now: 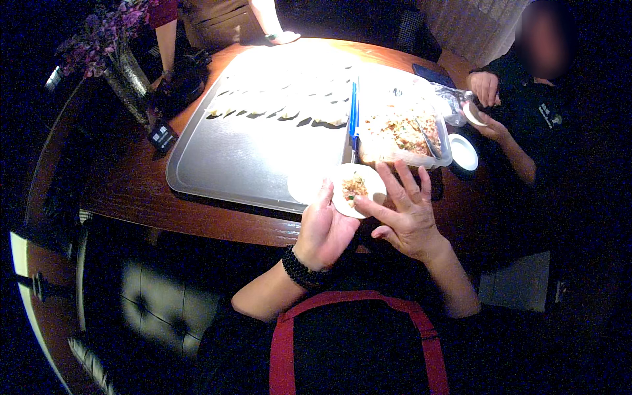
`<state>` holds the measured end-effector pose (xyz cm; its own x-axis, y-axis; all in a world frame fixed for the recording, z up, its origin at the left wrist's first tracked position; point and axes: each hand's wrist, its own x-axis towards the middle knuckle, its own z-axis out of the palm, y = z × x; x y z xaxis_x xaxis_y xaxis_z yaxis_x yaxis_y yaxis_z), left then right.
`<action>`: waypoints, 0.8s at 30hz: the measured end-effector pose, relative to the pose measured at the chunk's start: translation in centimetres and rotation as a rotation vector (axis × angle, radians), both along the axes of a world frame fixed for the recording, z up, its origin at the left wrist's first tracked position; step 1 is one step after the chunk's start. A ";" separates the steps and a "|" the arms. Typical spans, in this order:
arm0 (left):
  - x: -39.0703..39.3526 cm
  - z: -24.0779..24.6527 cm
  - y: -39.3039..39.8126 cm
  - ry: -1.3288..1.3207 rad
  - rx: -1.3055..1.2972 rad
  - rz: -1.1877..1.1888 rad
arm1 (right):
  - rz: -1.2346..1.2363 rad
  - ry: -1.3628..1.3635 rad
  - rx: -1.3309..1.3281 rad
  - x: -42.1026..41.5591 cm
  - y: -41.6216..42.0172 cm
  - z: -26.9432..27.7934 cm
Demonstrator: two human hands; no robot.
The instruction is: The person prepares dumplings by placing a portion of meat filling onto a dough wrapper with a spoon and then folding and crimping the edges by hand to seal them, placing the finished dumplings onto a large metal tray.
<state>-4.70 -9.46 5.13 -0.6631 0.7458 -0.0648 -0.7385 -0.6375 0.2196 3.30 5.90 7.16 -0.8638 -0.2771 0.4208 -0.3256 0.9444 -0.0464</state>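
On the fingers of my left hand [328,224] rests a round white dough wrapper [373,180], held in front of the tray's near edge. A mound of minced filling [354,186] with green bits lies in the wrapper's middle. My right hand [407,212] has its fingers spread, and its index fingertip is at the lower edge of the filling; whether it presses there I cannot tell. Just beyond sits a clear plastic tub [447,153] of mixed minced filling [402,131], with a spoon-like utensil [428,138] in it.
A large metal tray [222,158] bears rows of folded dumplings [289,112], partly lost in glare. A co-worker at right holds a wrapper [475,114] near a plastic bag [452,101] and white dish [463,152]. Another person's hand [284,38] rests at the far edge. Flower vases [126,84] stand left.
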 end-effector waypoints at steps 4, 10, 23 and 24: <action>0.5 0.1 0.4 0.000 -0.082 -0.020 | 0.007 0.007 -0.261 -1.5 0.8 1.0; 0.8 0.1 0.7 0.046 -0.113 -0.096 | 0.123 -0.135 -0.318 -2.8 1.8 1.1; -0.2 -0.4 0.3 -0.049 -0.043 -0.053 | -0.001 0.010 0.011 -0.1 2.5 1.4; -0.1 -0.2 0.3 -0.034 -0.057 -0.047 | 0.004 0.017 -0.006 0.1 2.6 1.5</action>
